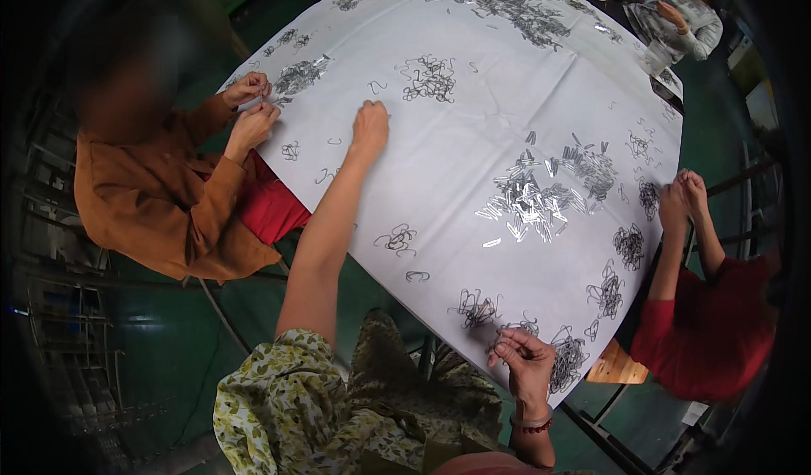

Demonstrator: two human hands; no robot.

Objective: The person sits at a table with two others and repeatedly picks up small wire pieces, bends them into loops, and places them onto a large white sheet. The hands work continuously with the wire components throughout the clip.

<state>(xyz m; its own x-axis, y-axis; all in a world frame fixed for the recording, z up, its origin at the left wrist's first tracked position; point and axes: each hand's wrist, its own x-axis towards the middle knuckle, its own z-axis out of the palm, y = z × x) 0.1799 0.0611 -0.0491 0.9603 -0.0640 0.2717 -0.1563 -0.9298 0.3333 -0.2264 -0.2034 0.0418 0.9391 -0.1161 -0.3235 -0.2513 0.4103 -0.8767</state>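
My left hand (370, 127) reaches far over the white table, its fingers closed and pointing down at the surface. Whatever it may grip is hidden beneath it. A loose wire hook (378, 87) lies just past its fingertips, and a pile of dark wire hooks (428, 79) is farther off to the right. By the near edge, my right hand (525, 363) is raised with thumb and fingers pinched together; anything between them is too small to make out. Tangled hooks (568, 358) lie right beside it, with another cluster of hooks (477, 308) to its left.
Flat shiny metal strips (532, 200) are heaped on the white-covered table (439, 179), right of centre. A person in brown (160, 196) works at the left edge. Another in red (710, 327) sits at the right, and a third person (684, 23) is at the far right.
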